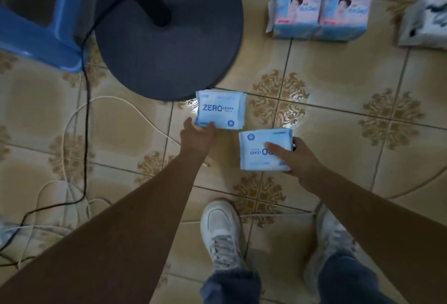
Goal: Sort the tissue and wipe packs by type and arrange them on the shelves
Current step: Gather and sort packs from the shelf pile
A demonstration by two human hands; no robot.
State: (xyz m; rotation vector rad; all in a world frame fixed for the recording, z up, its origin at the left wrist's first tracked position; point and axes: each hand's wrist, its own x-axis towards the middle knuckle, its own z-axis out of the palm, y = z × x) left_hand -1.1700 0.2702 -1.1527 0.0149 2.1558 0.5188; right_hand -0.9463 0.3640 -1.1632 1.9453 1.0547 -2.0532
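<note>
Looking down from the head view, I take the round dark stand base point(169, 37) on the tiled floor point(338, 90) as my marker. Just at its near edge, touching or all but touching it, sits a light blue pack printed ZERO point(221, 109). The left hand point(197, 134) has its near edge pinched, thumb on top and fingers beneath. Nearer the person and to the right of the base, the right hand point(294, 156) grips a second ZERO pack point(264, 150), its print upside down, thumb across the face and fingers curled round the far side. Whether either pack is off the floor, I cannot tell.

Beyond the base to the right, two pink-and-blue packs point(319, 16) stand side by side, touching, with a white and dark pack point(425, 25) further right, well apart from them. A blue stool point(46, 25) stands left of the base, cables point(84, 134) trailing past it.

No shelf shows here. The step looks like gathering the matching pair, so I would lay one pack squarely on the other, prints turned the same way, and grip deeper than the soft edge, since the wrapper may slip. The cables lie close to the white shoes point(222, 228); I would mind my step.
</note>
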